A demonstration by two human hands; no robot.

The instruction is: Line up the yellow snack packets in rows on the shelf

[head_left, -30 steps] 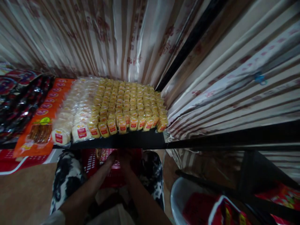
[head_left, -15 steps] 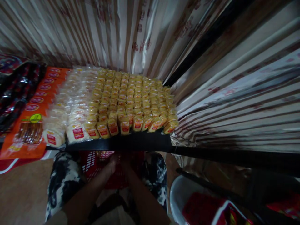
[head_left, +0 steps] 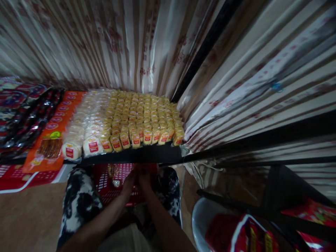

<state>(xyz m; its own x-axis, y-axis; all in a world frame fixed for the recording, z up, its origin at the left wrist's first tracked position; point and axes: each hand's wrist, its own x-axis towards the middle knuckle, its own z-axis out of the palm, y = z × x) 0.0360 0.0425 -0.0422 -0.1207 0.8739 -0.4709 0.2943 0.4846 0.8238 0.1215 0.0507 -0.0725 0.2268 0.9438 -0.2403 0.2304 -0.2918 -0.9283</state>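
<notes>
My left hand (head_left: 129, 181) and my right hand (head_left: 144, 179) reach side by side into a red plastic basket (head_left: 105, 182) held between my knees, just under the front lip of a black shelf (head_left: 136, 156). Their fingers are in shadow and hidden, so what they hold cannot be made out. A clear packet (head_left: 114, 174) lies in the basket left of my left hand. On the shelf above stand rows of small yellow packets with red labels (head_left: 143, 117), with paler round packets (head_left: 84, 134) at their left.
Orange snack packs (head_left: 49, 140) and dark red packs (head_left: 21, 115) fill the shelf's left part. Striped curtains (head_left: 236, 80) hang behind and to the right. A white bowl-like tub (head_left: 203, 218) with red bags (head_left: 236, 234) sits low right. Brown floor shows at lower left.
My view shifted a little down and to the right. Both hands stay in the basket, now slightly nearer me; more of the basket's mesh and the clear packet shows.
</notes>
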